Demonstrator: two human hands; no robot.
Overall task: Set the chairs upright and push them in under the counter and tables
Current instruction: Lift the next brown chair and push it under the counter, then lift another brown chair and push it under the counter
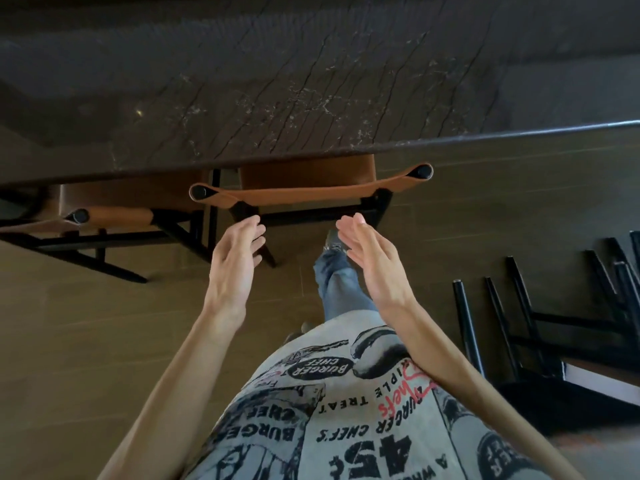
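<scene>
under the counter (311, 98), 1 upright chair (304, 194); both hands free.

The counter (311, 98) in front of me is dark polished stone, veined with pale cracks like marble. The bar chair (304, 194) has a tan back sling, smooth and leather-like, stretched over black posts. Its frame is matt black; wood or metal, I cannot tell. The neighbouring chair (114, 214) has the same tan sling. The floor (86, 341) is brown wood-look plank with a low sheen. The overturned chair (467, 323) shows black legs with a faint gloss. My shirt (346, 427) is printed cloth, and my jeans (341, 289) are faded denim.
</scene>
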